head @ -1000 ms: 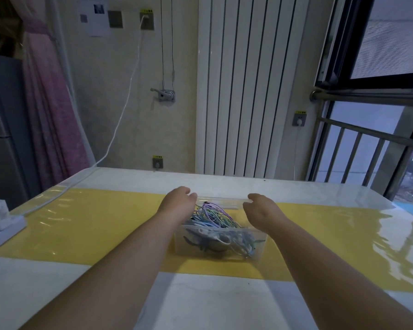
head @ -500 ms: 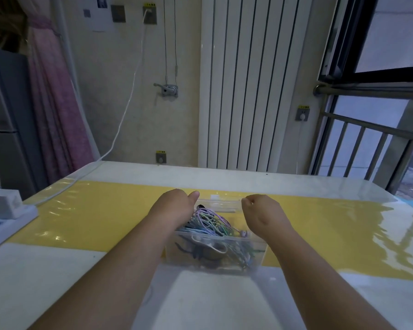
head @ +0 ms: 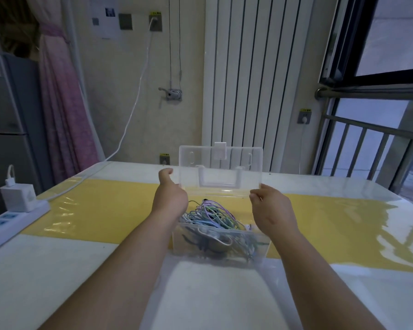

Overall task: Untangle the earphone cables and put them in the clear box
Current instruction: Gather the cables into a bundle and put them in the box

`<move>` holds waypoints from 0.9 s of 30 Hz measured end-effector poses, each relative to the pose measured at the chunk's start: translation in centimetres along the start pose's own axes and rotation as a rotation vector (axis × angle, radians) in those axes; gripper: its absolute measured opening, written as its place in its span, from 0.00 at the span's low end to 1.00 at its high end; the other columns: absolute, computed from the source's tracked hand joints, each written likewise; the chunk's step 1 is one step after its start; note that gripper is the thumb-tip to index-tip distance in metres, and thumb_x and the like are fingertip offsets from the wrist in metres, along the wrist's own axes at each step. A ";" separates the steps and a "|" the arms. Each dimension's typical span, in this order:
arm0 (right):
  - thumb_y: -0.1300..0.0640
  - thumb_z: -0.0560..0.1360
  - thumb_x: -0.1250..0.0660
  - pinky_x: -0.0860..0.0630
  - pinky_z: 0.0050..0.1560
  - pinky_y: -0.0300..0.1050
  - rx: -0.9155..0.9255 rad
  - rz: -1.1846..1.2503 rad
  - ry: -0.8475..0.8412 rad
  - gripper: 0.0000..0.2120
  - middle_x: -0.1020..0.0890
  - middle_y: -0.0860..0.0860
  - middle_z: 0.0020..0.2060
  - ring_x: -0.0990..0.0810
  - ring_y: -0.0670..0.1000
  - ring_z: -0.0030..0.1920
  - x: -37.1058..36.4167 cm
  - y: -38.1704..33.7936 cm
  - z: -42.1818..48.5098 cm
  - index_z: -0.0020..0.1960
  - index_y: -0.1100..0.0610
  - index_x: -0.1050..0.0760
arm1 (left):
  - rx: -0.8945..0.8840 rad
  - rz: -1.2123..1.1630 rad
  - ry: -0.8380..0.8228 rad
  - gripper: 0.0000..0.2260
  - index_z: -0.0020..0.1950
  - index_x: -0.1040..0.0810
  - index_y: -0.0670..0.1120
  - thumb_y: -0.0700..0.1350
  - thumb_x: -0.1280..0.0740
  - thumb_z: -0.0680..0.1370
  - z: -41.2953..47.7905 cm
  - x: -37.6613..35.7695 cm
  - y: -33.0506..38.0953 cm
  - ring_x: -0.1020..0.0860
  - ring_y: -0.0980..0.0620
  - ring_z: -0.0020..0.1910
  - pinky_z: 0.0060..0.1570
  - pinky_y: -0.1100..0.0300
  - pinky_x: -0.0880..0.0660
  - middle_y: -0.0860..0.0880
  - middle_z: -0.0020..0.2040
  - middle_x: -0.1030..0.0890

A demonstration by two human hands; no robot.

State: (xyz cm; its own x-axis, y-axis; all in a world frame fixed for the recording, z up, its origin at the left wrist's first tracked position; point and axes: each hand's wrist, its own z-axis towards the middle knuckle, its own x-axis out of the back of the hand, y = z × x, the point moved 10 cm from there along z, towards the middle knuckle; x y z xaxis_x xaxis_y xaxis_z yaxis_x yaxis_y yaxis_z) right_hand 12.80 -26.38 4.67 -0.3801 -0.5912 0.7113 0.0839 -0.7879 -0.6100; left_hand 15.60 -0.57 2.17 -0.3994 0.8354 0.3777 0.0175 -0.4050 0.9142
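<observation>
**Operator:** Where are my hands?

**Spotter:** Both are on the lid (head: 221, 170) of the clear box (head: 221, 245). Your left hand (head: 169, 198) holds the lid's lower left edge. The thumb points up on the near side, and the other fingers curl away behind the plastic, where I can't make them out. Your right hand (head: 272, 210) pinches the lower right corner, with the fingers curled in tight together on the edge.

**Operator:** How does the lid sit?

**Spotter:** It stands upright over the far side of the box, with its flat face turned toward you. I can't tell whether it's hinged there or lifted free.

**Operator:** And the earphone cables (head: 210, 215)?

**Spotter:** They're inside the box in one tangled heap. Purple, green, pale blue and white loops rise above its rim between your wrists. Darker pieces lie at the bottom, behind the near wall, and are too muddled to name.

**Operator:** What's around the box?

**Spotter:** It rests on the table (head: 57, 270). Its far part sits on the yellow mat (head: 105, 210) and its near wall sits over the white tabletop. Well to the left of the box is a power strip (head: 7, 226) at the table's edge, with a white charger (head: 18, 197) plugged into it. Behind the box, beyond the table, a white radiator (head: 255, 79) stands against the wall. A pink curtain (head: 62, 103) hangs far to the left.
</observation>
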 end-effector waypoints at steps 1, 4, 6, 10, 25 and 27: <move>0.58 0.81 0.42 0.32 0.46 0.44 -0.014 0.040 0.028 0.13 0.22 0.55 0.64 0.23 0.57 0.57 0.3 0.1 -0.2 0.53 0.62 0.20 | 0.008 -0.036 -0.002 0.28 0.75 0.44 0.55 0.33 0.44 0.79 0.0 -0.1 -0.2 0.24 0.48 0.43 0.30 0.59 0.33 0.42 0.62 0.23; 0.59 0.79 0.44 0.27 0.42 0.52 -0.040 0.189 0.102 0.06 0.19 0.56 0.45 0.24 0.57 0.41 1.2 0.3 -1.0 0.54 0.56 0.30 | -0.026 -0.096 -0.006 0.27 0.75 0.36 0.53 0.32 0.46 0.78 -0.3 0.0 0.2 0.24 0.46 0.52 0.34 0.60 0.32 0.46 0.65 0.24; 0.60 0.78 0.46 0.29 0.42 0.53 -0.046 0.275 0.125 0.10 0.19 0.56 0.51 0.23 0.59 0.44 1.5 0.2 -1.5 0.59 0.55 0.34 | -0.056 -0.125 0.029 0.24 0.70 0.28 0.50 0.33 0.46 0.77 -1.1 0.7 0.8 0.25 0.51 0.46 0.35 0.60 0.32 0.50 0.59 0.22; 0.62 0.77 0.47 0.33 0.47 0.46 -0.039 0.303 0.069 0.25 0.22 0.55 0.62 0.26 0.56 0.51 1.4 0.1 -1.7 0.73 0.50 0.38 | -0.115 -0.080 0.144 0.14 0.57 0.23 0.48 0.36 0.44 0.77 -2.2 2.2 1.6 0.26 0.52 0.42 0.33 0.62 0.33 0.51 0.51 0.22; 0.56 0.70 0.40 0.33 0.34 0.44 -0.034 0.437 -0.049 0.26 0.24 0.54 0.36 0.28 0.52 0.34 0.7 0.6 -2.3 0.66 0.40 0.34 | -0.200 -0.365 -0.457 0.51 0.76 0.42 0.52 0.51 0.21 0.57 -3.9 -2.2 -0.9 0.43 0.58 0.75 0.71 0.58 0.42 0.52 0.76 0.40; 0.54 0.63 0.39 0.31 0.39 0.46 -0.028 0.582 -0.130 0.28 0.25 0.55 0.38 0.29 0.52 0.37 0.5 0.3 -2.2 0.62 0.38 0.32 | -0.191 -0.356 -0.438 0.51 0.75 0.40 0.54 0.51 0.20 0.56 -3.8 -2.0 -1.1 0.41 0.57 0.75 0.72 0.55 0.41 0.51 0.76 0.39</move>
State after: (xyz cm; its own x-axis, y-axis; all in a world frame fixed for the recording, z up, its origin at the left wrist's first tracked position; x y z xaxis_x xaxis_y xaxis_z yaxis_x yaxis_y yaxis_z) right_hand 10.61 -26.54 4.01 -0.1633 -0.9419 0.2934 0.2199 -0.3247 -0.9199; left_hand 12.93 -3.22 -0.17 0.0656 0.9911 0.1157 -0.2300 -0.0978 0.9683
